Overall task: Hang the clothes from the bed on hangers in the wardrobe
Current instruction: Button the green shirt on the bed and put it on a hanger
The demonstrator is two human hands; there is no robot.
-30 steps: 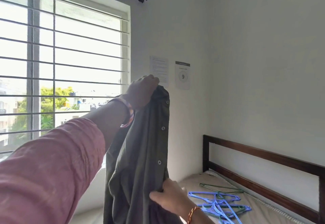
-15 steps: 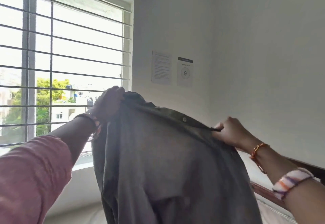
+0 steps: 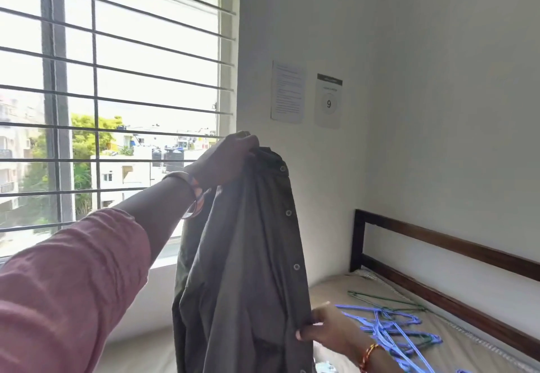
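Bedroom corner: white walls, barred window [image 3: 117, 103] on the left, two paper sheets [image 3: 306, 96] taped to the wall beside it, one printed with a 9. Bed [image 3: 344, 290] at lower right with a tan mattress and a dark wooden rail frame [image 3: 455, 258] along the wall.

Grey shirt [image 3: 242, 270] hangs in mid-air in front of the window edge, above the bed's near end. Long axis vertical, collar end up, hem running out of view at the bottom. Button placket faces right, a row of small round buttons down that edge. Fabric is matte, soft, creased in long vertical folds.

Left hand [image 3: 226, 160], pink sleeve and bangle on the arm, is raised and grips the shirt at the top, fingers curled over the collar area. Right hand [image 3: 327, 328], thread band at the wrist, sits low and pinches the placket edge between thumb and fingers.

Hangers [image 3: 391, 328] lie in a loose tangled pile on the mattress right of the shirt: mostly blue plastic, thin-limbed, with a green one or two at the far side. Not touching the shirt.
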